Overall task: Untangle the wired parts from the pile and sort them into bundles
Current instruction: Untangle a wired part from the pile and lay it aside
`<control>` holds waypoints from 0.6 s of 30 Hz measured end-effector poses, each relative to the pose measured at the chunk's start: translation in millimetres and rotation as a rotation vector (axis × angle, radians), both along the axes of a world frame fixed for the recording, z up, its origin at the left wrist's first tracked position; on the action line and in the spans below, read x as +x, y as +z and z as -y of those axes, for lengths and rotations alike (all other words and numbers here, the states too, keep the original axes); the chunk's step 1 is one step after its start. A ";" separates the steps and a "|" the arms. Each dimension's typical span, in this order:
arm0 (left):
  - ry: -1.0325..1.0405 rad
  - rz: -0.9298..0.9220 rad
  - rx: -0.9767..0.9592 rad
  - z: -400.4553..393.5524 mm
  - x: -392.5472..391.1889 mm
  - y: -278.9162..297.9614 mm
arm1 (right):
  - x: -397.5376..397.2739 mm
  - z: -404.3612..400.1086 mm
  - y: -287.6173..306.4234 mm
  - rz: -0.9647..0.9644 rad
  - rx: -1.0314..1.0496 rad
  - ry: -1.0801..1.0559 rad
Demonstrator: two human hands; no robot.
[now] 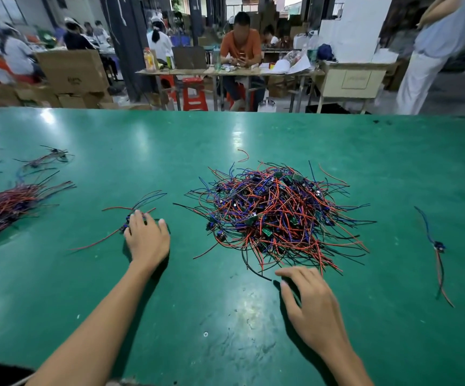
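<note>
Right hand nearest, fingers loosely spread, empty, at tangled wire pile edge, likely reaching. Left hand flat, pinning small freed wired parts for bundling.

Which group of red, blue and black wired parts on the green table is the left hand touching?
The small loose group of wired parts under the left hand, between the big tangled pile and the sorted bundle at the table's left edge.
</note>
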State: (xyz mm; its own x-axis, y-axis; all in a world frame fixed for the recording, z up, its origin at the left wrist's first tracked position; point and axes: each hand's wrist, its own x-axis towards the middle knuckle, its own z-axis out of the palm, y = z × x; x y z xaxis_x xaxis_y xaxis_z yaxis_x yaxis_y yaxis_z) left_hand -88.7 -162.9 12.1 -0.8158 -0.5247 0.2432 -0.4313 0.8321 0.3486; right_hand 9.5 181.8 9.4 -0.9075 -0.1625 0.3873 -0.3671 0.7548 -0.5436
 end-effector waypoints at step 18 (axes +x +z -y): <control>-0.530 0.194 1.268 -142.2 66.5 45.6 | -12.9 10.1 0.5 0.135 -0.249 -0.034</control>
